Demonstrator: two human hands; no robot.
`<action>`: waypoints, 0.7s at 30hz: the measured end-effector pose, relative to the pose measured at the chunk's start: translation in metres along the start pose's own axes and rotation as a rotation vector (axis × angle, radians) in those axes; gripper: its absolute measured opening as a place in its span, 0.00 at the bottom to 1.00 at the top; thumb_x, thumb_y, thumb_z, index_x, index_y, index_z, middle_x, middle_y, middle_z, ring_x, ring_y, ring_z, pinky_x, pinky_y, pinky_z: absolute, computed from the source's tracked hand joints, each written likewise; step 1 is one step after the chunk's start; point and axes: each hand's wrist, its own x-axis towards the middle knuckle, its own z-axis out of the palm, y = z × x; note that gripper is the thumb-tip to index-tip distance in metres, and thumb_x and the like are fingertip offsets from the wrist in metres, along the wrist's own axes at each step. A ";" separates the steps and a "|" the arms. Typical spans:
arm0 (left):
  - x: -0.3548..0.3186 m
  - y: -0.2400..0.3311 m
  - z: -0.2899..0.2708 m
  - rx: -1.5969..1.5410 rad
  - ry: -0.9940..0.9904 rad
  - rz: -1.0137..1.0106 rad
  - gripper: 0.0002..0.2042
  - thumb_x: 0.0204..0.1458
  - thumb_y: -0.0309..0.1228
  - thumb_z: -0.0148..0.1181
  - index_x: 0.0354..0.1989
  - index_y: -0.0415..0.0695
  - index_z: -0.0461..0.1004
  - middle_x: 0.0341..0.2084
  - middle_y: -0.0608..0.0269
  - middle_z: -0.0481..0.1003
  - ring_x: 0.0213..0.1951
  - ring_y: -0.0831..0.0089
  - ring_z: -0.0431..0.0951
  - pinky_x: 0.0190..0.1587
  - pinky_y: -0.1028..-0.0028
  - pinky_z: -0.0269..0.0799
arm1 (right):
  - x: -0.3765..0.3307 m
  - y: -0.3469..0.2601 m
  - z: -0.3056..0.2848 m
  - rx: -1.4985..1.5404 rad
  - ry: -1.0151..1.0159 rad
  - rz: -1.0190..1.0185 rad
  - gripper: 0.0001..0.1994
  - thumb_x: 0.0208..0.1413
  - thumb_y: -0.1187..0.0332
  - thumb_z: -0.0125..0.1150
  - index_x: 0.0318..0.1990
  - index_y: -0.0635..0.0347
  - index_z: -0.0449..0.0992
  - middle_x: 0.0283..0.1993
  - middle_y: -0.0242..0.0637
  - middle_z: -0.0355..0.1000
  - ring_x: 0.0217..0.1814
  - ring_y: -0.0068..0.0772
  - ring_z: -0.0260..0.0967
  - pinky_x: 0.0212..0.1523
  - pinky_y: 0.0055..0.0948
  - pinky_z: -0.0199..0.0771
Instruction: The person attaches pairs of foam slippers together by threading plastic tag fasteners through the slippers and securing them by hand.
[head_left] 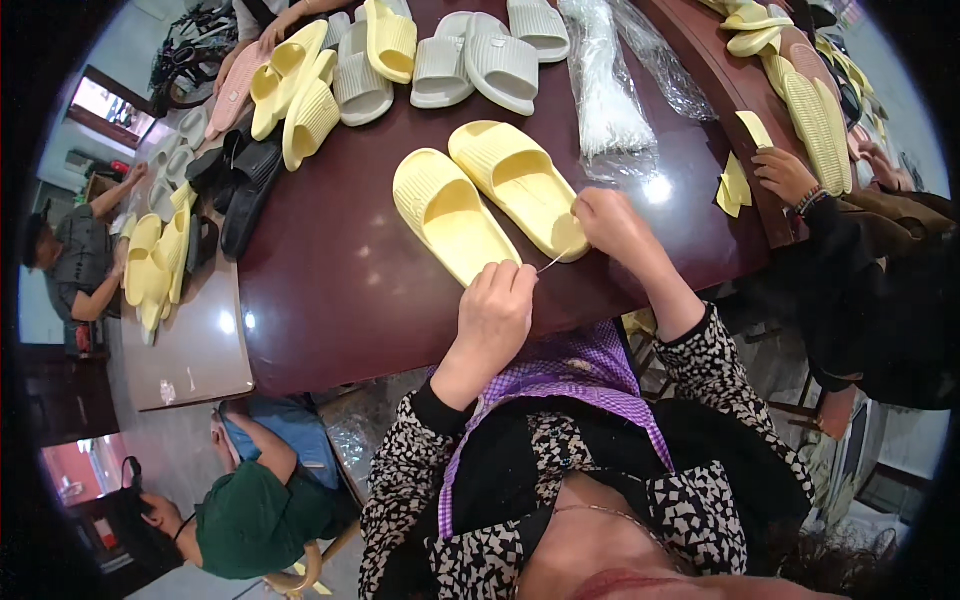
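Two pale yellow slide sandals lie side by side on the dark red table, toes pointing away from me: the left slide (450, 215) and the right slide (520, 190). My left hand (495, 312) is closed in a pinch at the left slide's heel. By the right slide's heel, my right hand (615, 225) is closed too, its fingertips against the sole's edge. A thin white plastic tie (551, 264) runs taut between both hands, across the gap between the heels. Its ends are hidden in my fingers.
Beyond the pair are grey slides (500, 65), more yellow slides (310, 110) and black slides (250, 190). A clear bag of white plastic ties (608, 110) lies at the far right. Yellow pieces (735, 185) lie near a co-worker's hand (785, 178). Other people sit to the left.
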 end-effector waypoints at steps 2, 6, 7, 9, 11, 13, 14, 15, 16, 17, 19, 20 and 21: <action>-0.002 -0.002 -0.002 0.014 -0.004 -0.025 0.05 0.41 0.22 0.54 0.26 0.42 0.66 0.22 0.60 0.64 0.28 0.64 0.68 0.30 0.69 0.67 | 0.013 -0.008 0.004 -0.027 -0.022 0.007 0.11 0.52 0.69 0.47 0.29 0.69 0.73 0.25 0.56 0.69 0.30 0.54 0.70 0.31 0.44 0.67; -0.008 -0.008 -0.003 0.042 -0.018 -0.080 0.04 0.40 0.22 0.54 0.25 0.42 0.66 0.22 0.59 0.64 0.28 0.63 0.68 0.31 0.68 0.67 | 0.033 -0.023 0.015 -0.106 -0.066 0.002 0.11 0.51 0.69 0.46 0.27 0.69 0.72 0.29 0.57 0.69 0.35 0.58 0.69 0.36 0.48 0.67; -0.007 -0.010 -0.001 0.044 -0.018 -0.083 0.04 0.40 0.22 0.54 0.25 0.42 0.66 0.22 0.59 0.64 0.28 0.63 0.68 0.31 0.68 0.68 | 0.038 -0.025 0.017 -0.132 -0.063 -0.020 0.11 0.50 0.70 0.47 0.26 0.69 0.73 0.29 0.56 0.70 0.34 0.56 0.70 0.35 0.47 0.68; -0.006 -0.018 0.001 0.052 -0.018 -0.094 0.04 0.40 0.22 0.54 0.25 0.42 0.66 0.22 0.59 0.64 0.28 0.62 0.68 0.31 0.68 0.68 | 0.044 -0.032 0.023 -0.153 -0.067 -0.050 0.11 0.50 0.71 0.47 0.25 0.69 0.73 0.29 0.55 0.71 0.33 0.55 0.70 0.35 0.47 0.69; 0.003 -0.036 0.006 0.067 0.021 -0.108 0.03 0.43 0.22 0.55 0.26 0.41 0.68 0.23 0.58 0.66 0.28 0.61 0.69 0.31 0.67 0.67 | 0.049 -0.039 0.028 -0.151 -0.033 -0.080 0.09 0.49 0.71 0.48 0.25 0.68 0.72 0.28 0.54 0.72 0.33 0.54 0.71 0.35 0.46 0.70; 0.011 -0.053 0.013 0.077 0.044 -0.113 0.02 0.45 0.22 0.56 0.26 0.41 0.68 0.23 0.58 0.67 0.28 0.60 0.69 0.31 0.67 0.67 | 0.052 -0.043 0.033 -0.151 -0.013 -0.098 0.09 0.49 0.71 0.48 0.26 0.68 0.72 0.28 0.54 0.72 0.33 0.54 0.71 0.35 0.46 0.70; 0.015 -0.062 0.018 0.112 0.075 -0.111 0.03 0.43 0.22 0.55 0.25 0.41 0.68 0.23 0.57 0.67 0.29 0.60 0.69 0.32 0.67 0.67 | 0.053 -0.043 0.037 -0.146 -0.012 -0.126 0.09 0.50 0.71 0.48 0.26 0.67 0.71 0.27 0.54 0.72 0.33 0.54 0.71 0.35 0.46 0.70; 0.020 -0.069 0.020 0.147 0.107 -0.106 0.03 0.42 0.22 0.55 0.24 0.41 0.67 0.23 0.57 0.67 0.29 0.60 0.69 0.33 0.66 0.67 | 0.055 -0.045 0.040 -0.143 -0.009 -0.153 0.09 0.51 0.70 0.48 0.26 0.67 0.71 0.27 0.54 0.72 0.33 0.54 0.71 0.35 0.45 0.70; 0.024 -0.074 0.023 0.182 0.139 -0.102 0.03 0.40 0.22 0.55 0.23 0.41 0.67 0.23 0.57 0.66 0.30 0.60 0.69 0.34 0.66 0.67 | 0.056 -0.046 0.040 -0.140 -0.006 -0.180 0.09 0.51 0.70 0.48 0.27 0.67 0.71 0.27 0.54 0.72 0.33 0.53 0.71 0.35 0.45 0.70; 0.026 -0.077 0.026 0.183 0.144 -0.100 0.03 0.40 0.22 0.55 0.23 0.41 0.67 0.23 0.57 0.66 0.30 0.60 0.69 0.34 0.66 0.67 | 0.056 -0.046 0.039 -0.142 -0.003 -0.184 0.09 0.51 0.70 0.48 0.27 0.67 0.71 0.27 0.54 0.72 0.33 0.53 0.71 0.35 0.45 0.70; 0.029 -0.079 0.030 0.202 0.157 -0.108 0.03 0.40 0.22 0.55 0.22 0.41 0.67 0.23 0.56 0.67 0.30 0.60 0.69 0.34 0.65 0.67 | 0.049 -0.051 0.031 -0.142 -0.028 -0.145 0.10 0.53 0.69 0.48 0.28 0.67 0.71 0.27 0.53 0.72 0.33 0.53 0.71 0.36 0.45 0.70; 0.030 -0.081 0.031 0.212 0.164 -0.112 0.03 0.41 0.22 0.55 0.22 0.41 0.67 0.23 0.56 0.67 0.30 0.60 0.69 0.35 0.65 0.67 | 0.047 -0.052 0.028 -0.142 -0.042 -0.126 0.10 0.54 0.68 0.48 0.28 0.67 0.71 0.27 0.53 0.72 0.33 0.53 0.71 0.36 0.45 0.70; 0.031 -0.083 0.032 0.210 0.166 -0.114 0.03 0.41 0.22 0.55 0.22 0.41 0.67 0.23 0.56 0.67 0.30 0.60 0.69 0.35 0.65 0.67 | 0.048 -0.050 0.025 -0.144 -0.043 -0.127 0.10 0.54 0.68 0.48 0.28 0.67 0.71 0.27 0.53 0.72 0.33 0.53 0.71 0.36 0.45 0.70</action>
